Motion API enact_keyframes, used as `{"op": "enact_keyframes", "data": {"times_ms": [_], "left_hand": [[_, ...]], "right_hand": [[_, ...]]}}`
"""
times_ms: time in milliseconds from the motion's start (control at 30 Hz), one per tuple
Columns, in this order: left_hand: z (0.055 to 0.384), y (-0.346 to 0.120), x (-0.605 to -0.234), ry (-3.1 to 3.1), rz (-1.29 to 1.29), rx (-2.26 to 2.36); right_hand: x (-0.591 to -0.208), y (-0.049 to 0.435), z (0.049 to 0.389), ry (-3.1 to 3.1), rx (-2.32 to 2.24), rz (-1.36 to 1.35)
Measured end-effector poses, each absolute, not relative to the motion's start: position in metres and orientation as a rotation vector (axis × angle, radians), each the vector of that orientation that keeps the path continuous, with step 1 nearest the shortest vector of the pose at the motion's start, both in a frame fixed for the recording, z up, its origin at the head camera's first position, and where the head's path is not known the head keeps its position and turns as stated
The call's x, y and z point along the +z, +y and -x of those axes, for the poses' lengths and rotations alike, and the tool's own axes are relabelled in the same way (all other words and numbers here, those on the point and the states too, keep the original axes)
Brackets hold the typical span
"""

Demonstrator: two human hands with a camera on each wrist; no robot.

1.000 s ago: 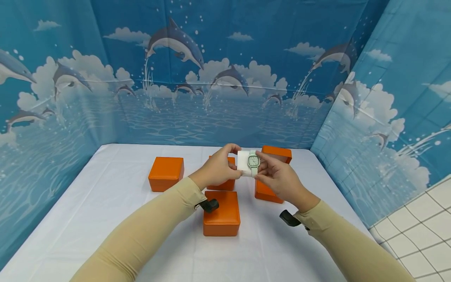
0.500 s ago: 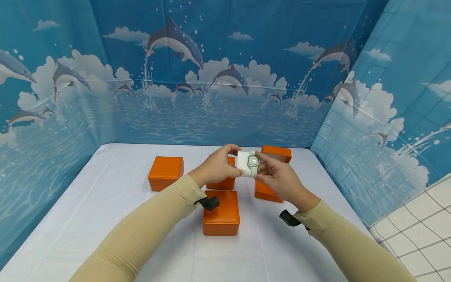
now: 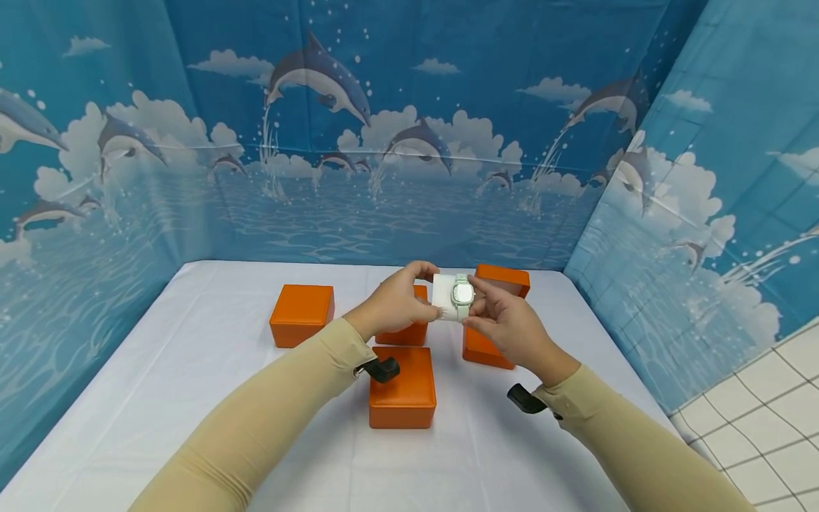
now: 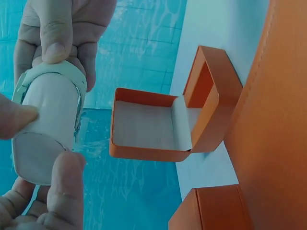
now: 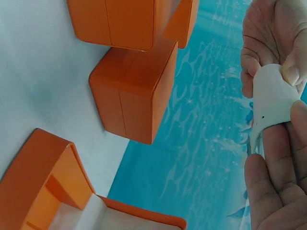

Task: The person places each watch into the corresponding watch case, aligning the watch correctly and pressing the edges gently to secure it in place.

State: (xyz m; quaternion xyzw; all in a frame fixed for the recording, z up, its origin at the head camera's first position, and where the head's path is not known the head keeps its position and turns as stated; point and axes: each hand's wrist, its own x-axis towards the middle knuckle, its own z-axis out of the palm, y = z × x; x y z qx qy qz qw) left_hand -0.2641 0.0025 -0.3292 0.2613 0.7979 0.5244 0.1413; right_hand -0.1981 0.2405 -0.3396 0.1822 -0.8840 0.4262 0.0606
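Above the table, a pale green wristwatch (image 3: 462,294) is strapped round the right end of a white watch pillow (image 3: 443,291). My left hand (image 3: 395,302) pinches the pillow's other end between thumb and fingers. The right hand (image 3: 508,323) grips the watch at its strap, thumb below and fingertips on top. In the left wrist view the pillow (image 4: 48,115) appears as a rounded white roll, with the strap (image 4: 57,72) encircling it near the right hand. Behind the right hand stands an orange watch box (image 3: 488,348), lid up; its inside (image 4: 144,120) shows a pale lining.
Closed orange boxes stand on the white-covered table (image 3: 307,441): a left box (image 3: 302,306), a middle box (image 3: 409,336) partly behind my left hand, and a front box (image 3: 402,391) below my left wrist. A dolphin-print curtain (image 3: 397,213) borders the back.
Both hands stay in nearly the same place with the watch and pillow. The watch tilts slightly, and its face now shows a bright glare that hides the dial.
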Motion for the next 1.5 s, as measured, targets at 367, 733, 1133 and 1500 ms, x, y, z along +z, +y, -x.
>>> {"op": "enact_keyframes", "data": {"times_ms": [367,733,1133,1500], "left_hand": [[0.267,0.0,-0.332,2.281,-0.752,1.508],[0.265,-0.005,-0.331,2.165,-0.821,1.581],[0.266,-0.008,-0.331,2.228,-0.821,1.502],[0.264,-0.01,-0.329,2.231,-0.868,1.477]], "right_hand": [[-0.336,0.242,0.198,-2.713,1.225,-0.571],[-0.33,0.247,0.202,-2.782,1.243,-0.551],[-0.33,0.239,0.198,-2.785,1.186,-0.534],[-0.338,0.245,0.203,-2.746,1.26,-0.56]]}}
